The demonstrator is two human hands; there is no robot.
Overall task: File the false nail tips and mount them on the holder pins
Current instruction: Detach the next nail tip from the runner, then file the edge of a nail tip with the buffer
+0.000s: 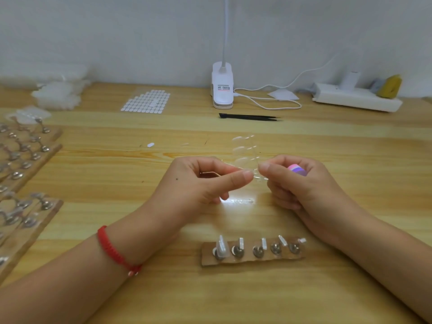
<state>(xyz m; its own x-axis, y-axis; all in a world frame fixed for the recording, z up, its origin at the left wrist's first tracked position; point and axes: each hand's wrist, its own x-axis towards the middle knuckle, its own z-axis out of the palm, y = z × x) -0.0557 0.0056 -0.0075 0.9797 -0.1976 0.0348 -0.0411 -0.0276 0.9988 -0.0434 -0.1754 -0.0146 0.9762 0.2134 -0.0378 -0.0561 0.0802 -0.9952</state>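
Left hand, right hand, pinching nail strip

The fingers of my right hand curl over the pink-and-purple file, so only its end shows. The clear nail-tip strip I pinch is too see-through to count its tips. The holder boards run off the left edge, the lamp is cut off at the top, and the white heap is blurred.
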